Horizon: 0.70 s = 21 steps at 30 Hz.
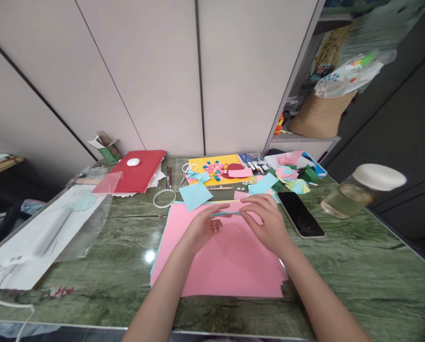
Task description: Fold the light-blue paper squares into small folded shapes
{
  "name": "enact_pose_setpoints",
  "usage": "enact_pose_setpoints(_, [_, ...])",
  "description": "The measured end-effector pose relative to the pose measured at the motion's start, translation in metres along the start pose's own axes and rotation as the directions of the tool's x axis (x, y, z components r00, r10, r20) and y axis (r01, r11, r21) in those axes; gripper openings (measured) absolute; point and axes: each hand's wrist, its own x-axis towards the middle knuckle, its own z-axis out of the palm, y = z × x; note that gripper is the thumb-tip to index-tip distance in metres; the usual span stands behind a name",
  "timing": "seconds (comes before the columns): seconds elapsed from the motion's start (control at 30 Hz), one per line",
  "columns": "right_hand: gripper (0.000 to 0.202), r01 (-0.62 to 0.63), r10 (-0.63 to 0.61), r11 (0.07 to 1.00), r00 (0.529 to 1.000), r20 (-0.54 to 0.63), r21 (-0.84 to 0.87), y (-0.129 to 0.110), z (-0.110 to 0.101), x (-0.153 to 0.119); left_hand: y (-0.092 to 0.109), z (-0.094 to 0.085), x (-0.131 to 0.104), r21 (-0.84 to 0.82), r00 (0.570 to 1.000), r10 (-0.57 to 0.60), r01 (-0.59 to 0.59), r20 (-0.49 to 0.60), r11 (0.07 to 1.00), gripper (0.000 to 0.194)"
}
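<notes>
The head camera looks forward and down over the nearby tabletop (pixel 127 266)

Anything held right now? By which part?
Yes, a piece of blue paper, seen nearly edge-on. The left hand holds its left end, the right hand its right end. Exact contact is too small to tell.

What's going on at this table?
A person's bare left hand and right hand hold a thin piece of light-blue paper, seen nearly edge-on, above a paper stack topped with a pink rectangular sheet. A light-blue square sheet lies at the stack's far edge; a black smartphone lies to the right.
</notes>
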Motion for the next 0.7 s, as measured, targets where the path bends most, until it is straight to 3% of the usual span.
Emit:
enact_pose_setpoints(0.07, [0.009, -0.072, 0.070, 0.996, 0.997, 0.029, 0.047, -0.001, -0.001, 0.001, 0.000, -0.001, 0.002, -0.021, 0.977, 0.099, -0.105, -0.190, 0.994, 0.034])
enact_pose_setpoints(0.1, [0.009, -0.101, 0.098, 0.992, 0.994, 0.054, 0.074, -0.001, -0.001, 0.001, 0.000, 0.000, 0.002, -0.028, 0.962, 0.142, -0.152, -0.232, 0.988, 0.035])
enact_pose_setpoints(0.23, [0.010, -0.191, 0.165, 0.964, 0.975, 0.149, 0.187, -0.002, 0.001, 0.002, -0.002, 0.005, 0.000, 0.038, 0.982, 0.178, -0.175, -0.064, 0.984, 0.036])
enact_pose_setpoints(0.27, [0.010, -0.209, 0.174, 0.954, 0.970, 0.169, 0.215, -0.002, 0.002, 0.002, -0.003, 0.007, 0.000, 0.092, 0.978, 0.199, -0.193, -0.064, 0.977, 0.039])
enact_pose_setpoints(0.4, [0.009, -0.280, 0.207, 0.904, 0.948, 0.243, 0.323, -0.002, 0.007, 0.001, -0.013, 0.011, 0.002, 0.254, 0.952, 0.284, -0.248, -0.117, 0.935, 0.033])
enact_pose_setpoints(0.7, [0.013, -0.492, 0.350, 0.751, 0.862, 0.366, 0.440, -0.006, 0.015, 0.002, -0.022, 0.015, 0.001, 0.250, 0.899, 0.364, -0.305, -0.243, 0.919, 0.024])
